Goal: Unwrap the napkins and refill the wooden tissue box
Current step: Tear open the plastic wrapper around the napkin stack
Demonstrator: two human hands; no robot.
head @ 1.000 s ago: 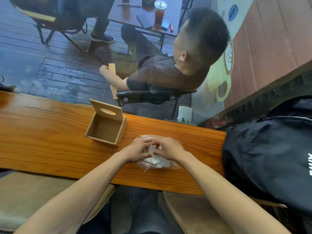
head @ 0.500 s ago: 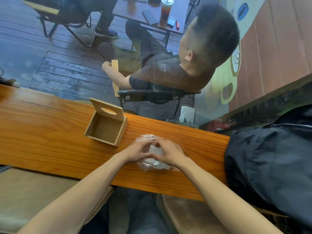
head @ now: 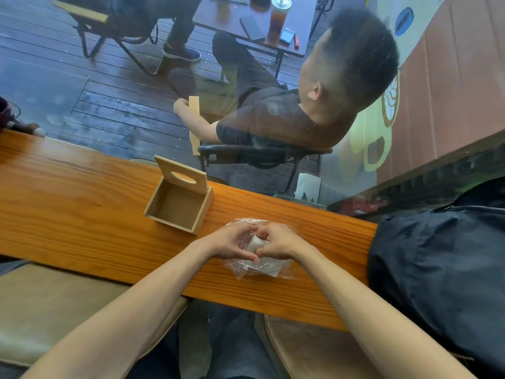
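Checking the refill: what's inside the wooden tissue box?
Nothing: the wooden tissue box shows a bare floor, lid raised. The napkins remain in plastic wrap under both hands.

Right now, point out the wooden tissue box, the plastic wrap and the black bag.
wooden tissue box [head: 175, 206]: head view, bare inside floor.
plastic wrap [head: 257, 269]: head view, crinkled near edge below the hands.
black bag [head: 437, 255]: head view, top fabric panel.

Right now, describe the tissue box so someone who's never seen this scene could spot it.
Find the long orange wooden counter running along the window. On its far edge, up and left of the hands working the plastic-wrapped napkins, sits the tissue box. It is the only pale wooden thing on the counter: a small square box, empty, its lid with an oval slot standing open.
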